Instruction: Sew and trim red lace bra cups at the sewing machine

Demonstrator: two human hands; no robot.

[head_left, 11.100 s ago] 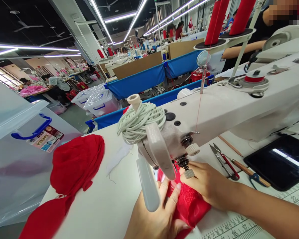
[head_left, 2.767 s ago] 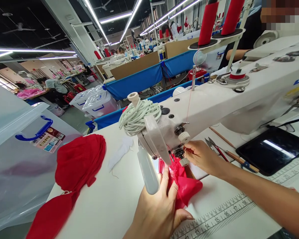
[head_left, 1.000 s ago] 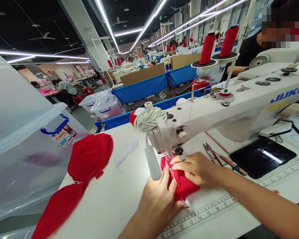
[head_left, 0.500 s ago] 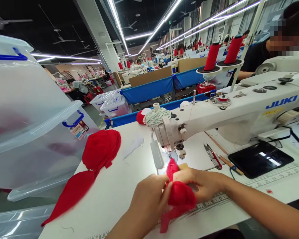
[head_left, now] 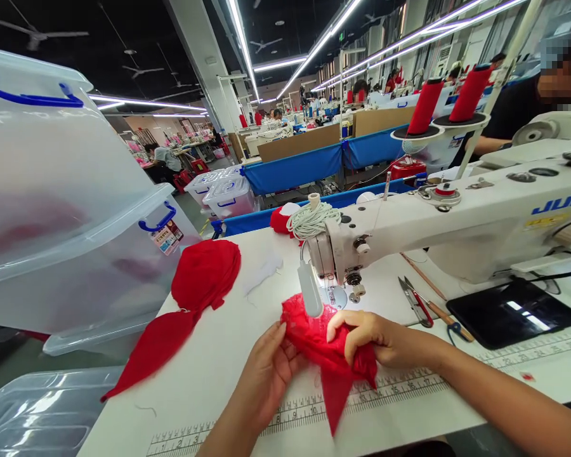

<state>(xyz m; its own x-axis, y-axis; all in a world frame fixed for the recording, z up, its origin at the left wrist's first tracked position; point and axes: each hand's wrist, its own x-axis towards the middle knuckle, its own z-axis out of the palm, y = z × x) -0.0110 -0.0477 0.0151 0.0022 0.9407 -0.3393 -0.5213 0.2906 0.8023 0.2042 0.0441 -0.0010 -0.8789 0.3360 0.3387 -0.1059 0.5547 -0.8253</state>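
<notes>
A red lace fabric piece (head_left: 321, 352) is held over the white table (head_left: 219, 374), just in front of the white sewing machine (head_left: 457, 219). My left hand (head_left: 266, 374) grips its left edge with curled fingers. My right hand (head_left: 375, 336) is closed on its right side, thumb on top. A narrow red tail of the piece hangs down over the printed ruler (head_left: 400, 387). The needle area (head_left: 345, 292) lies just behind the fabric, uncovered.
A pile of red fabric pieces (head_left: 190, 298) lies at the table's left. Clear plastic bins (head_left: 66, 222) stack beyond the left edge. Thread snips (head_left: 416, 301) and a black tablet (head_left: 514, 314) lie right of the needle. Red thread cones (head_left: 450, 95) stand behind; another person sits far right.
The red piece came out from under the presser foot toward me. Both hands have since spread it wider in front of the machine, and my view shifted slightly right.
</notes>
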